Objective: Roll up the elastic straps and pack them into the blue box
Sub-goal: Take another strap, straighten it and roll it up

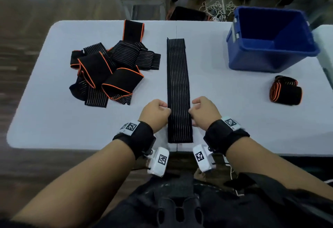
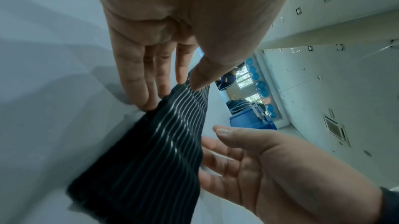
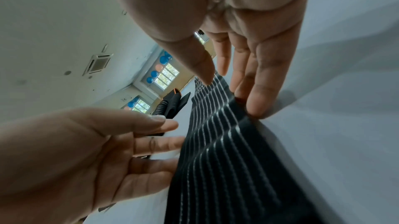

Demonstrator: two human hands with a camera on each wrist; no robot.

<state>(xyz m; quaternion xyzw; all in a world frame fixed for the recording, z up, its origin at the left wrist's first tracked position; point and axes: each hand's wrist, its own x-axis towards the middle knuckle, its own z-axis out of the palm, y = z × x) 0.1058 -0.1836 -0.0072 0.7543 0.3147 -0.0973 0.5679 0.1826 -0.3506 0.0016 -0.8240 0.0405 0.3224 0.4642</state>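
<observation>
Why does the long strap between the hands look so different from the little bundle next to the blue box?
The long strap lies flat and stretched out; the bundle is already rolled up. The long strap shows only pale stripes, while the bundle shows orange edging. Both hands, left hand and right hand, pinch the long strap's edges; nothing touches the bundle. Both are black and lie on the table.

hidden: left hand (image 1: 156, 115) fingertips tucked under flat strap (image 1: 178, 90) edge | right hand (image 1: 204, 112) fingertips likewise under opposite edge | cut off: strap's near end past the fingers, both wrist views | blurred: room beyond the fingers
</observation>
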